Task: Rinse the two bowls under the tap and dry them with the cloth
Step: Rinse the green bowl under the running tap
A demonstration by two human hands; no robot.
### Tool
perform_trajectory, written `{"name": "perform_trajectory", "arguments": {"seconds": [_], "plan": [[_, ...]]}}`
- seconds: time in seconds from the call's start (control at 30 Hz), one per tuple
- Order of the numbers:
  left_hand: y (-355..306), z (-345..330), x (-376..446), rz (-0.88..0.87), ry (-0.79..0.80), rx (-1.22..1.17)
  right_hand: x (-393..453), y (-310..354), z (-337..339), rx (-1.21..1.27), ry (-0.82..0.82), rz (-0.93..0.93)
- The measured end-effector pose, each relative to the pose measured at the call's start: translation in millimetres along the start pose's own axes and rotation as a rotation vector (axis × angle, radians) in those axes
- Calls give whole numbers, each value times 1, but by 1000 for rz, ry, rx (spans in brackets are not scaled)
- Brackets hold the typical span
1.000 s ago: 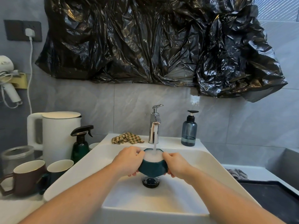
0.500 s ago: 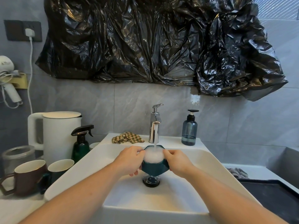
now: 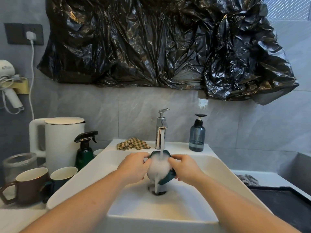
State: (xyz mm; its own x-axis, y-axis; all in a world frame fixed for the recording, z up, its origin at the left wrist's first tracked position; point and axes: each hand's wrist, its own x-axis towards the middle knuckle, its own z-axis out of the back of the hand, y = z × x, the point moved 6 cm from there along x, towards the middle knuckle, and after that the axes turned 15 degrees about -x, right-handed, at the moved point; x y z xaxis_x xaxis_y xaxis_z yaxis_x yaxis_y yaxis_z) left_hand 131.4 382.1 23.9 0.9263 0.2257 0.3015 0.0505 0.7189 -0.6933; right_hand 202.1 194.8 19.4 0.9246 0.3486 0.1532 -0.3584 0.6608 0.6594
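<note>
Here the step in hand is the rinse: the teal bowl (image 3: 168, 178) sits under the running tap (image 3: 160, 132), tipped toward the person so that foamy white water spills over its near lip and falls to the drain (image 3: 157, 190). To do it well, I would judge, keep the stream landing inside the bowl, turn it slowly so water sweeps the whole inner wall, then tilt further to empty it fully before lifting away. A wet glazed bowl is likely slippery, so a grip from both sides matters.

The left hand (image 3: 134, 167) grips the bowl's left side, fingers curled round the rim; the right hand (image 3: 184, 167) clasps the right side the same way. The bowl is held above the basin of the white sink (image 3: 218, 167), not resting on it. It looks small and dark teal outside, its inside hidden by froth.

The checked cloth (image 3: 133, 144) lies crumpled on the sink's back ledge, left of the tap, ready for drying. A second bowl I cannot pick out with certainty.
</note>
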Motion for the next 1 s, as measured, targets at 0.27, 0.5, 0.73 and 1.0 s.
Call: {"name": "perform_trajectory", "arguments": {"seconds": [0.27, 0.5, 0.73, 1.0], "plan": [[-4, 4, 5, -132, -103, 75, 3, -3, -5, -26, 30, 11], [-16, 8, 0, -206, -136, 55, -1, 1, -5, 4, 98, 34], [-17, 7, 1, -240, -130, 8, -1, 0, -3, 25, 88, 51], [-21, 3, 0, -266, -86, -12, -2, 3, -1, -15, 25, 105]]}}
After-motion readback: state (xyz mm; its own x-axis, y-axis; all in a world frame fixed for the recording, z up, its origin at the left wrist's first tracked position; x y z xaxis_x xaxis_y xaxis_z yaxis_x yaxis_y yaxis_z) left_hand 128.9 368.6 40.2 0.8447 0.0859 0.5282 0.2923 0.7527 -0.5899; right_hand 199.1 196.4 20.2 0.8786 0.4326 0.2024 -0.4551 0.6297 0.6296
